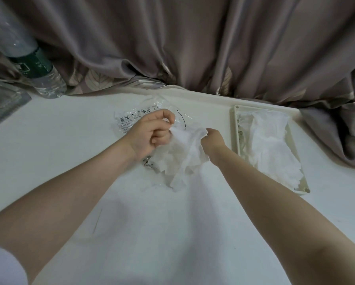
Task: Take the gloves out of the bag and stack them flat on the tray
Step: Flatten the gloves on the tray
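Two bare forearms reach out over the white table (49,161), the biggest thing in front of me after the grey curtain (193,48) bunched along its far edge. Off to the right sits the cream tray (234,130), already carrying a flattened pile of thin white gloves (271,145). Smaller, near the middle, the clear printed bag (131,118) lies crumpled on the table under the left hand (150,132), whose fingers are curled tight, pinching one edge of a wrinkled glove (178,159). The right hand (212,138) grips the opposite edge, fingers clenched around the film, so the glove hangs stretched between them, clear of the bag and well apart from the tray. A water bottle (34,64) stands far left. My worry is the film itself: it looks flimsy enough that pulling both ways could tear it, or it could cling to itself and land creased rather than flat, skewing the stack already there.
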